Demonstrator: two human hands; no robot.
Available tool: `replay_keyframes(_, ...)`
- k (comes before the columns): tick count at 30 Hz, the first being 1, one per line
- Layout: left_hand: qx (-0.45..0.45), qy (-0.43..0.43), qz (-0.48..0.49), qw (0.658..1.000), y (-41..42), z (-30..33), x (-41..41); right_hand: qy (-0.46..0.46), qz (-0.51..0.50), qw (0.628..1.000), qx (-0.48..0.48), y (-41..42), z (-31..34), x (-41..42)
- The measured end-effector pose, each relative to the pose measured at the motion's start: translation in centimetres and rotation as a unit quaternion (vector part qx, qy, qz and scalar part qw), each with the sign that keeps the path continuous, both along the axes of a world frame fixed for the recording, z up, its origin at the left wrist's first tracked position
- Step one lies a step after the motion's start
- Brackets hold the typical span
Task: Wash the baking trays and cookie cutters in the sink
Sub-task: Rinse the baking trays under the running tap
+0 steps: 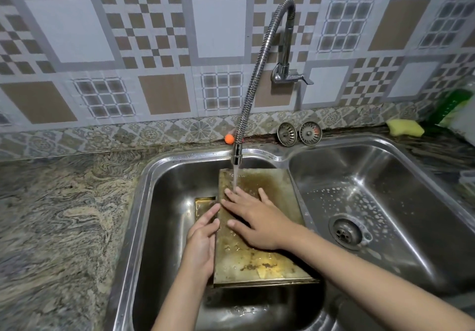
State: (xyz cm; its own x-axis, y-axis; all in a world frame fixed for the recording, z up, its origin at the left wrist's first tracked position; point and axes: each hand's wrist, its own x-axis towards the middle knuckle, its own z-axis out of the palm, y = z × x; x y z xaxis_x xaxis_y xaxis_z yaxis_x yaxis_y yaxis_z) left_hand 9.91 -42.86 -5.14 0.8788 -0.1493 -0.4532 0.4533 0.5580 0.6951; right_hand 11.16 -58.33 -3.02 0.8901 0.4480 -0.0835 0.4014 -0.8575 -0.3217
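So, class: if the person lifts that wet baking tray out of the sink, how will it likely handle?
The baking tray is flat metal, so probably stiff. Water runs over it, so likely slippery. It stands tilted, so it may slide.

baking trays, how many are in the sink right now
2. The large stained tray is propped in the left basin under the running water, both hands on it. A second tray lies beneath, just a corner showing. More may be hidden underneath.

home kitchen | double steel sink [424,151] | wall tap [285,73] | patterned tiles [164,94] | granite counter [64,215]
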Motion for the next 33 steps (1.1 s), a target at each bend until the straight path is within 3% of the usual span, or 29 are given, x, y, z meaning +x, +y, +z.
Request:
replay_keyframes(5, 0.028, -0.033, -0.017, 0.999, 1.3, -0.3, -0.7, 0.015, -0.193, 0.981, -0.028, -3.4, -0.1, 3.4)
replay_keyframes(7, 0.013, -0.040, -0.037, 0.998, 0.6, -0.2, -1.1, 0.011, -0.227, 0.973, -0.046, -2.8, 0.1, 4.0)
replay_keyframes(11, -0.030, -0.028, -0.003, 0.999, -0.4, -0.4, -0.2, -0.026, -0.049, 0.997, -0.045, 0.9, 0.1, 0.3)
replay_keyframes(14, -0.053, -0.030, 0.040, 0.997, 1.4, -0.7, 0.7, -0.047, 0.066, 0.996, -0.045, 1.3, -1.2, -3.6)
replay_keyframes(17, -0.035, -0.048, 0.040, 0.997, 2.8, -0.5, 1.1, -0.045, 0.044, 0.998, -0.028, -1.4, -1.6, -3.8)
replay_keyframes(23, 0.007, -0.038, -0.034, 0.999, -0.6, -0.6, -0.3, -0.024, -0.208, 0.975, -0.069, -2.8, 0.3, 3.3)
replay_keyframes(25, -0.022, -0.025, -0.019, 0.999, -1.6, -0.2, -0.3, -0.029, -0.174, 0.982, -0.066, -1.6, 0.6, 3.1)
replay_keyframes(30, -0.043, 0.014, 0.058, 0.997, 1.2, -0.8, 1.0, -0.039, 0.065, 0.996, -0.044, -0.7, -0.3, -3.6)
replay_keyframes(33, -0.002, 0.018, 0.090, 0.996, 3.0, -1.6, 1.2, -0.048, -0.026, 0.998, 0.037, -3.4, -1.7, -4.6)
